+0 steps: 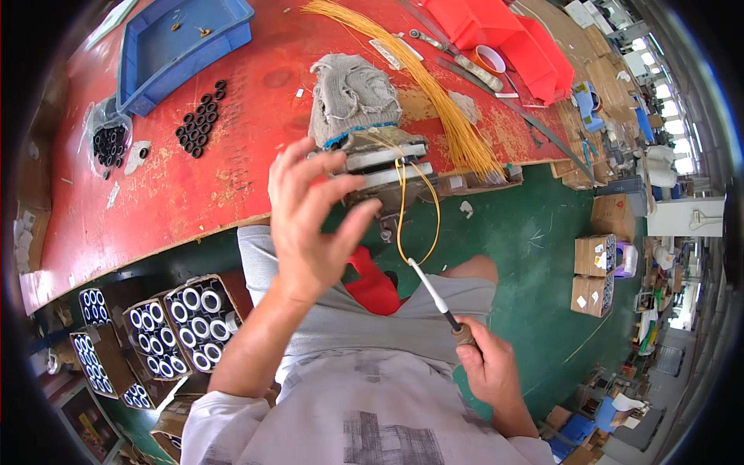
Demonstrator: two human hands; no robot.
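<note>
My right hand (pixel 492 364) grips the brown handle of a slim hand tool (pixel 435 292) with a black and pale metal shaft. The tool's tip meets the lower end of a yellow wire loop (pixel 439 213). Higher up, that loop runs to a small dark piece at the jaws of a bench vise (pixel 387 157). A grey knitted cloth (pixel 353 97) covers the far part of the vise. My left hand (pixel 310 221) is raised in front of the vise's left side, fingers spread and holding nothing.
On the red table (pixel 263 62) are a blue tray (pixel 182 50), several black rings (pixel 198 124), a bag of black parts (pixel 111 143), a bundle of yellow wires (pixel 434 85) and red bins (pixel 504 39). Boxes of white-rimmed cylinders (pixel 201 318) stand at lower left.
</note>
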